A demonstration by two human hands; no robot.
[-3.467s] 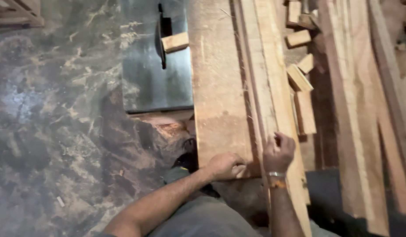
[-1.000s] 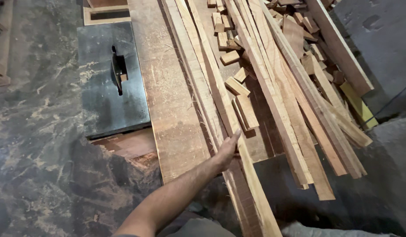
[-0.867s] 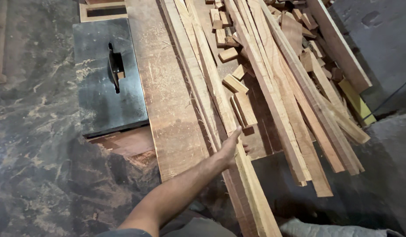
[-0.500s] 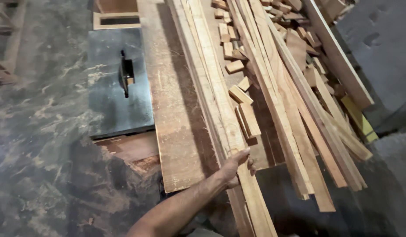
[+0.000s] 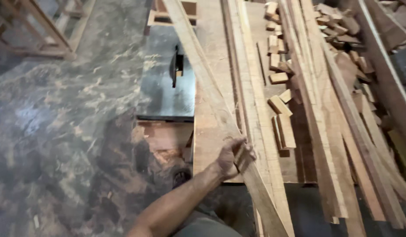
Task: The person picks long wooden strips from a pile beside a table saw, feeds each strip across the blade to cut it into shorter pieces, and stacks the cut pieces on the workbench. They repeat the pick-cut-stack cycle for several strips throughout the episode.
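Fingers point(image 5: 243, 154) of the left hand point(image 5: 233, 156) are wrapped around a long wooden strip point(image 5: 212, 94), held diagonally at lower centre. Table saw blade point(image 5: 174, 66) is seen upper centre; small offcut blocks point(image 5: 280, 105) are scattered right.

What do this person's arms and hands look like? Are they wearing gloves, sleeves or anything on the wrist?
Only one arm shows, the left one. The left hand is bare, with no glove, and looks dusty from the wood. The forearm is bare too, with no sleeve on the part in view and no watch or band showing at the wrist. The right hand is out of the picture, so nothing can be said of it.
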